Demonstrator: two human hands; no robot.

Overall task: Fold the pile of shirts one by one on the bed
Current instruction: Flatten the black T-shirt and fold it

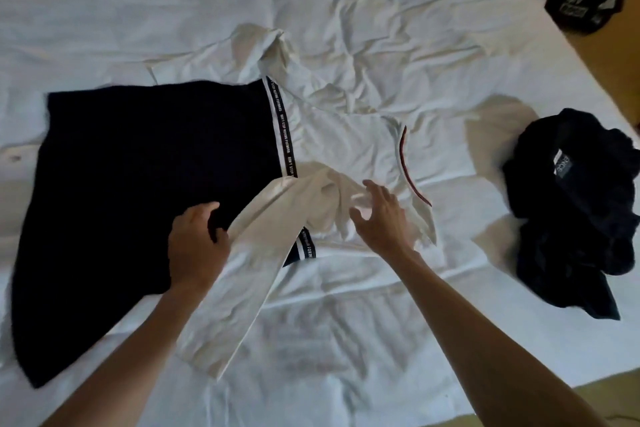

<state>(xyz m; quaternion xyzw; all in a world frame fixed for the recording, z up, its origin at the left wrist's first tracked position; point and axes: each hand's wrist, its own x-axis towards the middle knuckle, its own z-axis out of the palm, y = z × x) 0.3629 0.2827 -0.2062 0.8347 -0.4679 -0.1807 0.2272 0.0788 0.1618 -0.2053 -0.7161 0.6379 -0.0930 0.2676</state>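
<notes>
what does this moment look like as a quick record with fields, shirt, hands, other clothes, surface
shirt being folded: white and navy shirt spread on the bed, collar to the right, near sleeve lying across the body
left hand: left hand grips the near sleeve where it crosses the navy part
right hand: right hand open, fingers spread at the white chest, contact unclear
waiting: crumpled dark shirt pile at right
far corner: dark printed garment at the bed's edge
surface: white wrinkled bedsheet
</notes>
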